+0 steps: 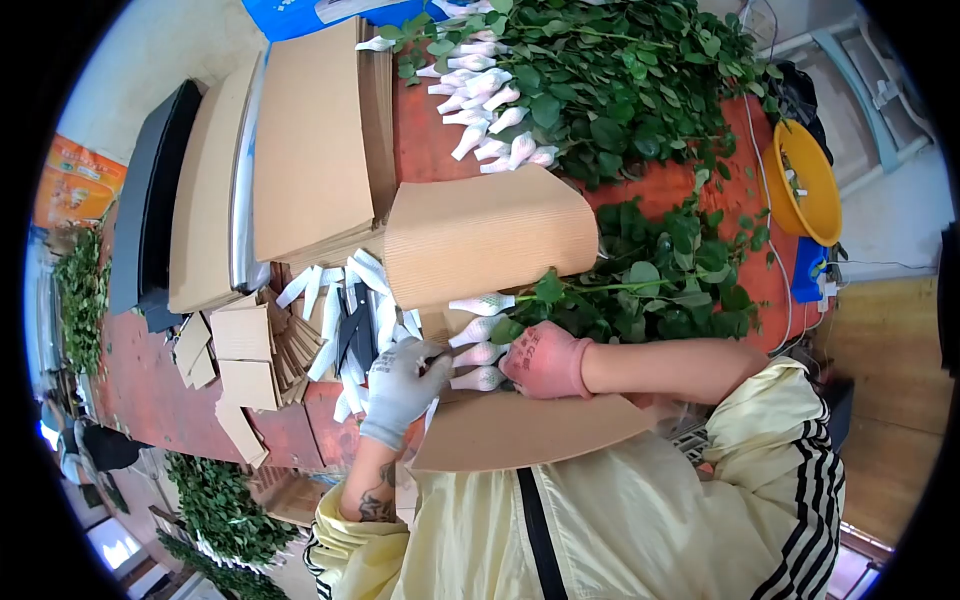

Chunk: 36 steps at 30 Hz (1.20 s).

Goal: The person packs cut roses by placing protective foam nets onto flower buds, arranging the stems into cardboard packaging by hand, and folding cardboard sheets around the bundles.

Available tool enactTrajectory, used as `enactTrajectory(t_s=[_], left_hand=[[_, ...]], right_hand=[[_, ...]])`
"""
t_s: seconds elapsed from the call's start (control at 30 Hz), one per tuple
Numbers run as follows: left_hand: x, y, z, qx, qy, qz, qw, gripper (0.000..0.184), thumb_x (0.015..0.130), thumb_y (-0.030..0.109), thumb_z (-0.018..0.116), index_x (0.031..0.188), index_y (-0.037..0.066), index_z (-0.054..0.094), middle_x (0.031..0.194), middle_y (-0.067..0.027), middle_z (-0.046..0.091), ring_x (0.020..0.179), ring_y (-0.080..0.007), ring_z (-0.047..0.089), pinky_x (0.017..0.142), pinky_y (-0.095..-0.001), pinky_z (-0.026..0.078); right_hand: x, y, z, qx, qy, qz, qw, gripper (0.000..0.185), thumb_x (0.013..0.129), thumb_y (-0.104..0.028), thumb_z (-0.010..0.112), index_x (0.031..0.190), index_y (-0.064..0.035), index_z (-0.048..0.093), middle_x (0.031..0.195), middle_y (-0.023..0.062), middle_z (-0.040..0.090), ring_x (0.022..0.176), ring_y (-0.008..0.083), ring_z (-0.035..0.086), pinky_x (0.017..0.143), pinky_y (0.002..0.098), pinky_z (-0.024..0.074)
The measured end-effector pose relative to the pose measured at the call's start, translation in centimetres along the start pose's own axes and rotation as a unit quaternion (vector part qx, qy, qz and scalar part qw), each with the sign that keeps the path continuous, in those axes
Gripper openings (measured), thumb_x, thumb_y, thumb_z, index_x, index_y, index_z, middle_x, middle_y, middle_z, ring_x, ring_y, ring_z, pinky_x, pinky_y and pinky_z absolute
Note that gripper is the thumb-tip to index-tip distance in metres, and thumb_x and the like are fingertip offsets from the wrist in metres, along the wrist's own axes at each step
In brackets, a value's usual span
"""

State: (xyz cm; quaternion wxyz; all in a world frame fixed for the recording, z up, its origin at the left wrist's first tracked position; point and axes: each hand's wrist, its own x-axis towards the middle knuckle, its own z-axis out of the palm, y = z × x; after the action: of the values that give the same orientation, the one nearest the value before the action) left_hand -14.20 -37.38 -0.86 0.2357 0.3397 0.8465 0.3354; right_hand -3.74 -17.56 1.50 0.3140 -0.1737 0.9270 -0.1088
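Note:
Several rose buds in white net sleeves (pixel 478 355) lie in a row on corrugated cardboard, heads pointing left. Their leafy stems (pixel 650 300) stretch off to the right. At the bud tips, my left hand (pixel 400 388) in a white glove has its thumb and fingers drawn together; whatever is between them is hidden. My right hand (pixel 543 362), in a pink glove, curls around a rose just behind its bud. The cardboard sheet (pixel 530 432) bends up in front of my body, and its ribbed far flap (pixel 490 235) curves up beyond the roses.
White and black strips (pixel 355 325) lie left of the buds beside small cardboard pieces (pixel 245 345). Tall cardboard sheets (pixel 310 130) stand at the back left. More netted roses (pixel 480 90) are heaped at the back. A yellow basin (pixel 808 185) sits at the right edge, near a white cable.

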Motion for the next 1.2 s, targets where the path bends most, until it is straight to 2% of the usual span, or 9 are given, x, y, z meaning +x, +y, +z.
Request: enactTrajectory(t_s=[0.17,0.4,0.47,0.73,0.93,1.03,1.1,1.13,1.2], left_hand=[[-0.9,1.5,-1.6,0.124,-0.177,-0.056,0.975,0.038,0.068,0.038,0.075,0.089,0.007,0.069,0.082,-0.0136,0.065,0.079,-0.0301,0.063,0.069,-0.0389,0.049],[0.0,-0.8,-0.4,0.110,-0.133,0.113,0.979,0.031,0.073,0.036,0.070,0.085,0.007,0.067,0.080,-0.0116,0.065,0.077,-0.0297,0.062,0.069,-0.0379,0.048],[0.2,-1.3,-0.5,0.162,-0.208,0.199,0.944,0.024,0.077,0.029,0.068,0.081,0.006,0.065,0.079,-0.0110,0.064,0.075,-0.0301,0.061,0.069,-0.0387,0.047],[0.2,-3.0,-2.3,0.066,-0.188,0.228,0.953,0.017,0.076,0.020,0.067,0.074,0.004,0.063,0.073,-0.0114,0.061,0.070,-0.0309,0.059,0.065,-0.0396,0.047],[-1.6,-3.6,-8.0,0.156,-0.099,-0.004,0.983,0.024,0.071,0.026,0.068,0.086,0.007,0.068,0.078,-0.0094,0.063,0.074,-0.0265,0.062,0.068,-0.0360,0.049],[-1.0,0.5,-7.6,0.160,-0.077,0.046,0.983,0.023,0.069,0.023,0.070,0.087,0.008,0.069,0.079,-0.0077,0.064,0.068,-0.0237,0.063,0.063,-0.0343,0.050],[-0.2,0.6,-4.8,0.077,-0.102,0.199,0.972,0.024,0.076,0.030,0.065,0.093,0.013,0.070,0.077,-0.0073,0.065,0.068,-0.0231,0.063,0.062,-0.0351,0.048],[-0.1,0.7,-3.3,0.076,-0.097,0.199,0.972,0.024,0.076,0.030,0.065,0.093,0.013,0.070,0.077,-0.0073,0.065,0.068,-0.0231,0.063,0.062,-0.0351,0.048],[0.2,0.5,-0.7,0.032,-0.221,0.212,0.951,0.029,0.082,0.034,0.060,0.106,0.020,0.068,0.083,-0.0070,0.068,0.074,-0.0239,0.064,0.070,-0.0352,0.047]], right_hand=[[0.0,0.0,-0.2,0.031,-0.002,-0.007,1.000,0.021,0.077,-0.021,0.053,0.081,-0.0054,0.066,0.082,0.0119,0.067,0.078,0.0277,0.066,0.066,0.0402,0.0516],[0.3,0.4,0.7,0.013,-0.002,0.005,1.000,0.022,0.077,-0.025,0.056,0.084,-0.0054,0.065,0.082,0.0133,0.067,0.079,0.0283,0.066,0.066,0.0409,0.0518],[0.3,0.7,1.6,0.011,0.018,0.007,1.000,0.025,0.077,-0.029,0.058,0.083,-0.0055,0.063,0.080,0.0130,0.066,0.076,0.0287,0.066,0.065,0.0410,0.0517],[0.0,0.9,1.8,0.040,0.049,-0.008,0.998,0.021,0.078,-0.023,0.056,0.085,-0.0046,0.065,0.086,0.0122,0.067,0.082,0.0285,0.066,0.068,0.0416,0.0520],[-0.2,1.0,1.5,0.038,0.033,0.012,0.999,0.030,0.080,-0.035,0.058,0.082,-0.0058,0.063,0.081,0.0108,0.066,0.081,0.0275,0.066,0.068,0.0406,0.0519],[-0.1,0.5,1.1,0.033,0.040,0.008,0.999,0.032,0.080,-0.037,0.057,0.083,-0.0055,0.063,0.081,0.0111,0.066,0.081,0.0279,0.066,0.069,0.0411,0.0515],[-0.1,0.4,1.4,0.028,0.052,0.004,0.998,0.033,0.080,-0.038,0.057,0.085,-0.0058,0.063,0.081,0.0110,0.066,0.081,0.0279,0.065,0.068,0.0408,0.0511],[-0.3,0.5,1.5,0.025,0.064,0.005,0.998,0.034,0.080,-0.039,0.058,0.087,-0.0060,0.062,0.081,0.0109,0.066,0.081,0.0278,0.065,0.068,0.0405,0.0507],[-1.0,0.6,1.3,0.007,0.079,-0.007,0.997,0.034,0.080,-0.038,0.057,0.090,-0.0064,0.061,0.082,0.0110,0.065,0.080,0.0273,0.064,0.066,0.0401,0.0499]])
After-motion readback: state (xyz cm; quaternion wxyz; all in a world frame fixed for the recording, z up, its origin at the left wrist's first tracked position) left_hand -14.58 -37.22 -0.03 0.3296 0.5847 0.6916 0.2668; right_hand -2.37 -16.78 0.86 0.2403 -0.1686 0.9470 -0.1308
